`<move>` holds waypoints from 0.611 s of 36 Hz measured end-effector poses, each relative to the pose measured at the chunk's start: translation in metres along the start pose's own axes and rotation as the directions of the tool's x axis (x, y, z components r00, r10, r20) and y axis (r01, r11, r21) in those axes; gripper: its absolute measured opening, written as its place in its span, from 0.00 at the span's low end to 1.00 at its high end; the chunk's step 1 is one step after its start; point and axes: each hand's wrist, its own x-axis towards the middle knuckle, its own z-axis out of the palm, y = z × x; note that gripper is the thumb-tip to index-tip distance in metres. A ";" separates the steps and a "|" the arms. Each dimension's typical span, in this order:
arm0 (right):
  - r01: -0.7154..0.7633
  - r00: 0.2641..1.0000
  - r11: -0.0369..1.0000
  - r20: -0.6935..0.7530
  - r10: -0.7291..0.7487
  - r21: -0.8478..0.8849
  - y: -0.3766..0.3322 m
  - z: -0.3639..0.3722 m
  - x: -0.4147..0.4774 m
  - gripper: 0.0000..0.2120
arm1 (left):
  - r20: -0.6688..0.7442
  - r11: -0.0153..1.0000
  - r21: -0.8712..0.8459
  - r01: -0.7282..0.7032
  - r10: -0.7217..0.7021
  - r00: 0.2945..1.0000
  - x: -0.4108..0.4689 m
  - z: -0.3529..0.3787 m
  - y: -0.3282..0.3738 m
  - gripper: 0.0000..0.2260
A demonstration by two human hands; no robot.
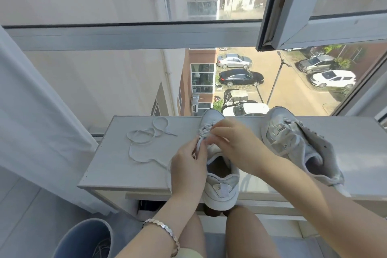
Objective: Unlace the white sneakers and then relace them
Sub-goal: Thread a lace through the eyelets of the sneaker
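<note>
My left hand pinched the threaded lace of the nearer sneaker, which stood heel toward me on the white tabletop. My right hand curled its fingers over the same lacing, too blurred to show a pinch. A loose lace lay coiled to the left, and the other sneaker lay apart on the right.

Daylight comes through a grey-framed window whose sash stands open at upper right. Below, outside, parked cars sit in a sandy lot beside a pale apartment block. A white curtain hangs at left. A white table stands against the glass, with a blue bin on the pale floor.
</note>
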 end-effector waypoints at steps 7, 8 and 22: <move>0.017 0.997 0.837 -0.074 0.028 0.546 -0.021 -0.030 -0.029 0.12 | -0.053 1.000 0.024 -0.005 0.006 0.999 0.001 0.006 -0.002 0.17; 0.015 0.999 0.842 -0.042 0.009 0.539 -0.021 -0.030 -0.034 0.12 | -0.053 1.000 0.025 -0.003 0.005 0.999 0.001 0.006 -0.001 0.17; -0.223 0.964 0.975 -0.142 0.223 0.012 0.017 -0.030 -0.029 0.11 | 0.075 1.000 -0.018 0.012 -0.011 0.997 -0.002 -0.010 0.001 0.17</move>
